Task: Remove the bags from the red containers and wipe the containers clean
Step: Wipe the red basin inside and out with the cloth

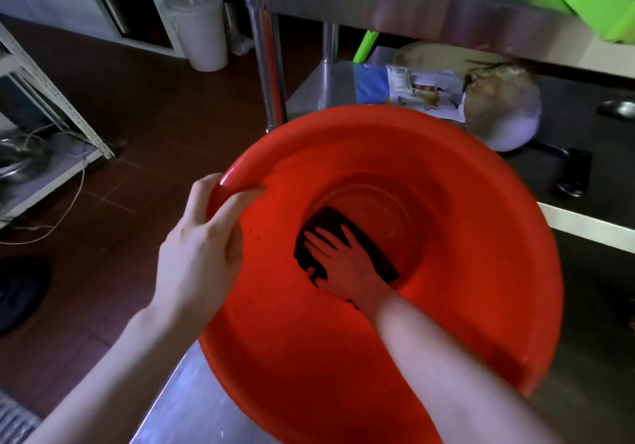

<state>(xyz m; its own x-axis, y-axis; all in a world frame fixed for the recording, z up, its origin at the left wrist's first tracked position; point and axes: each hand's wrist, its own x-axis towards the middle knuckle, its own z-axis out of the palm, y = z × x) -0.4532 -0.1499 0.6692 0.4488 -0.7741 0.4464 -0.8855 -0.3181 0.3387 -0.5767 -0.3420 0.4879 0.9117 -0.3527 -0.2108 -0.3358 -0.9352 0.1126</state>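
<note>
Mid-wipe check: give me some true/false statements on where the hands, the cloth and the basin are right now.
1. The left hand grips the rim of the red basin. True.
2. The right hand is outside the basin. False: it reaches down inside, near the bottom.
3. The right hand presses a dark cloth with straight fingers. True.
4. A bag lines the basin. False: no bag shows in it, only bare red plastic.
5. The white lidded bucket stands inside the basin. False: it stands on the floor, apart from the basin.
</note>
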